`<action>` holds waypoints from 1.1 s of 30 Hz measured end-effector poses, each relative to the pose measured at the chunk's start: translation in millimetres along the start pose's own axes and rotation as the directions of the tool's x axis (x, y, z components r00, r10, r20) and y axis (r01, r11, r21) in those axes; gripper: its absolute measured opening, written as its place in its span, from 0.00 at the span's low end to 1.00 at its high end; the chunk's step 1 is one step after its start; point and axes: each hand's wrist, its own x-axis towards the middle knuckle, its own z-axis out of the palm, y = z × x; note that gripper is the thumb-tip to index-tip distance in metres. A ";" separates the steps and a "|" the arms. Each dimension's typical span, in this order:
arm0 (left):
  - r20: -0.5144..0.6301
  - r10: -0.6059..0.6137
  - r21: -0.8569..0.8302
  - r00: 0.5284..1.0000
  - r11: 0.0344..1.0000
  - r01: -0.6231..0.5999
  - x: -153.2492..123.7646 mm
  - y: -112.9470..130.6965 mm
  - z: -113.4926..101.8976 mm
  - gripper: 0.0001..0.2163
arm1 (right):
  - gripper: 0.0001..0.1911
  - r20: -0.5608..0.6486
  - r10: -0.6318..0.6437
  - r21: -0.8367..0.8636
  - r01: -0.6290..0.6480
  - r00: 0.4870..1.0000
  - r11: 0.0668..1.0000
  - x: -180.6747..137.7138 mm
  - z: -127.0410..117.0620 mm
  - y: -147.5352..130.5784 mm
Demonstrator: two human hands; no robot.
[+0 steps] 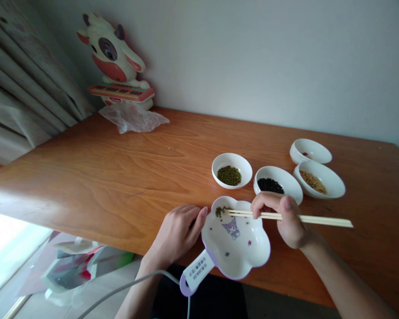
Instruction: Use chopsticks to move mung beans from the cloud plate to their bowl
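Observation:
A white flower-shaped bowl (242, 254) with a purple rim and a labelled handle sits at the table's front edge. My left hand (181, 228) is closed at its left rim, the thumb touching the rim; the other fingertips are partly hidden. In my right hand (287, 217) is a pair of chopsticks (319, 219), held nearly level over the bowl. Their tips meet a small cluster of green mung beans (221, 211) inside the bowl's upper left; whether a bean is pinched is too small to tell. A round white bowl (216, 175) just behind holds more mung beans (229, 175).
Beside it, white bowls hold black beans (270, 185), tan grains (314, 182) and a few reddish bits (306, 155). A cow toy keyboard (119, 91) and a clear plastic bag (134, 119) are at the back left. A grey cable (119, 288) crosses by my left forearm.

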 end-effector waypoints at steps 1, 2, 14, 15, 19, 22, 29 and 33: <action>0.000 -0.001 -0.001 1.000 1.000 0.001 0.1 0.0 0.0 0.20 | 0.42 -0.004 -0.003 -0.001 0.003 1.000 1.000 0.1 0.3 -0.5; 0.001 -0.002 -0.002 1.000 1.000 0.002 0.0 -0.1 0.0 0.20 | 0.41 -0.009 -0.005 -0.001 0.005 1.000 1.000 0.1 0.5 -0.7; 0.007 -0.023 -0.002 1.000 1.000 0.023 -1.2 -2.1 1.5 0.21 | 0.43 -0.107 -0.013 0.059 0.020 0.994 0.998 0.1 5.9 -1.4; 0.006 -0.026 0.000 1.000 1.000 0.026 -1.2 -2.1 1.7 0.21 | 0.43 -0.127 -0.008 0.076 0.017 0.992 0.997 0.0 4.8 -2.7; 0.002 -0.026 0.001 1.000 1.000 0.026 -0.7 -1.6 1.7 0.21 | 0.45 -0.293 -0.001 0.175 0.055 0.956 0.983 6.3 -6.7 -7.9; 0.007 -0.024 -0.004 1.000 1.000 0.024 -0.5 -0.9 1.0 0.21 | 0.44 -0.458 -0.016 0.197 0.119 0.889 0.973 20.7 -17.2 -11.8; -0.013 -0.027 0.003 1.000 1.000 0.027 -0.3 -0.3 0.1 0.21 | 0.42 -0.436 0.004 0.196 0.091 0.900 0.976 24.2 -16.9 -10.0; -0.009 -0.025 0.010 1.000 1.000 0.025 0.0 -0.3 0.4 0.21 | 0.43 -0.140 -0.040 0.103 0.055 0.989 0.993 3.0 -6.6 -1.6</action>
